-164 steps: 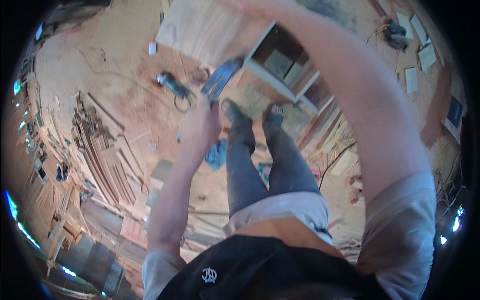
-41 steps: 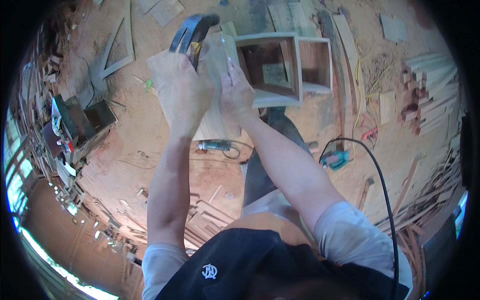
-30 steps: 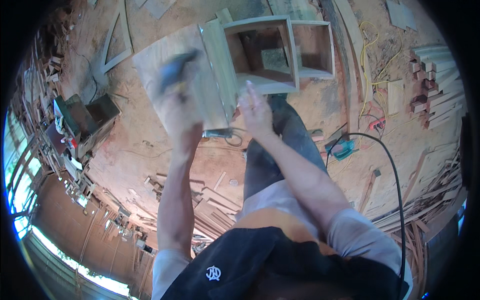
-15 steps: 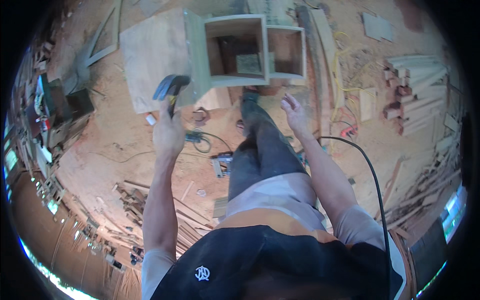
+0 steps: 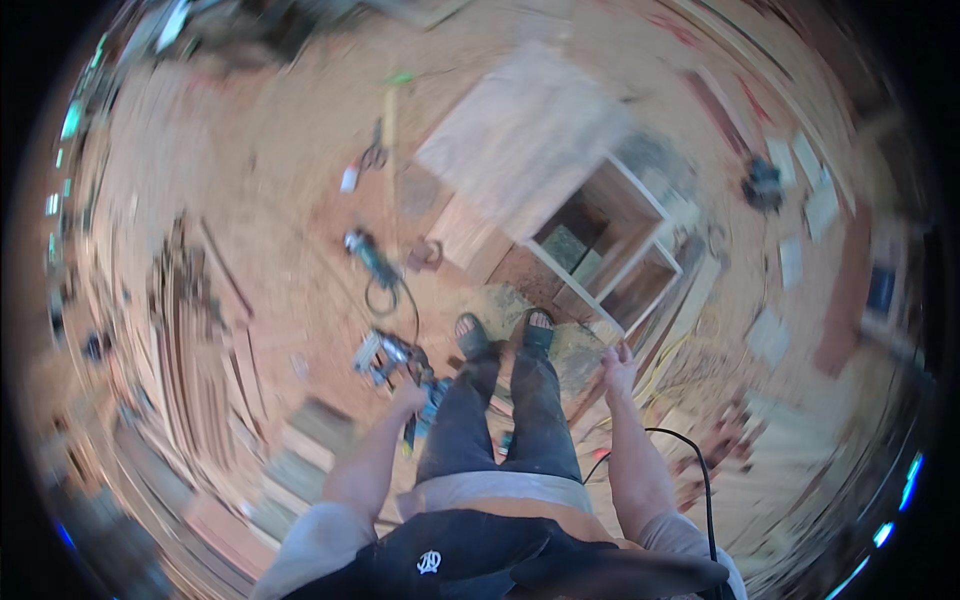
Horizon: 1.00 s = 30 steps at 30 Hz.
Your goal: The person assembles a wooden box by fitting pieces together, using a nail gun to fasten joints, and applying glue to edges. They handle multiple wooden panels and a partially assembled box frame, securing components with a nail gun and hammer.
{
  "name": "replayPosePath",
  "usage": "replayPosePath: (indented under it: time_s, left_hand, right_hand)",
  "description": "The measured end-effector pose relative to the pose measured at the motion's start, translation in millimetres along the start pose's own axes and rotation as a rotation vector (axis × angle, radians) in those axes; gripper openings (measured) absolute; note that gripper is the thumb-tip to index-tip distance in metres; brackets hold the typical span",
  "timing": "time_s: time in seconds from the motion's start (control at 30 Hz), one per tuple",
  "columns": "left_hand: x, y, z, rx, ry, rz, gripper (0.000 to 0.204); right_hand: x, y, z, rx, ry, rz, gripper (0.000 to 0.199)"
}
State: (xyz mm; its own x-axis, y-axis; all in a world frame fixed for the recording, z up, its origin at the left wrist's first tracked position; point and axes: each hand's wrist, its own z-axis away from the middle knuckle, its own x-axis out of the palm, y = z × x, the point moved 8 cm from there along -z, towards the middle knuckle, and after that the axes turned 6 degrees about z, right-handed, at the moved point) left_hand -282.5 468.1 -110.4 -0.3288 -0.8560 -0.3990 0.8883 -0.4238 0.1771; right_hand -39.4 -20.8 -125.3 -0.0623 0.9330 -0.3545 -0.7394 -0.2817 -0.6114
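Note:
My left hand [image 5: 408,397] is low at my left side, its fingers wrapped round a hammer [image 5: 409,432]. The dark handle with a yellow part shows below the fist, while the head is hard to pick out against the tools behind. On the other side, my right hand [image 5: 618,368] hangs with its fingers drawn together. Whatever it may hold is too small and blurred to make out. Just beyond its fingertips stands a wooden cabinet [image 5: 632,286], with two open compartments and a broad pale side panel [image 5: 530,130].
A nail gun [image 5: 380,357] lies near my left hand, with a green corded power tool [image 5: 370,258] farther off. Long wood strips [image 5: 180,330] are piled at left. A black hose [image 5: 708,480] runs by my right arm. Another power tool [image 5: 762,185] lies at far right.
My left hand has come down from the cabinet's panel to my side with the hammer. My view has turned, so the cabinet now appears slanted and farther right. Both my feet now show.

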Motion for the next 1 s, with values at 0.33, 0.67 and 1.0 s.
replayPosePath:
  time_s: [0.33, 0.67, 1.0]
  left_hand:
    - [123, 19, -74, -0.131, -0.040, 0.385, 0.032]
    - [87, 59, -146, 0.166, 0.351, 0.659, 0.037]
    - [382, -310, -270, -0.428, 0.410, 0.743, 0.080]
  right_hand:
    - [-259, -160, -103, 0.168, 0.264, 0.519, 0.067]
    - [-39, -217, -48, -0.396, -0.244, 0.866, 0.063]
    - [243, 3, 31, -0.476, -0.440, 0.925, 0.074]
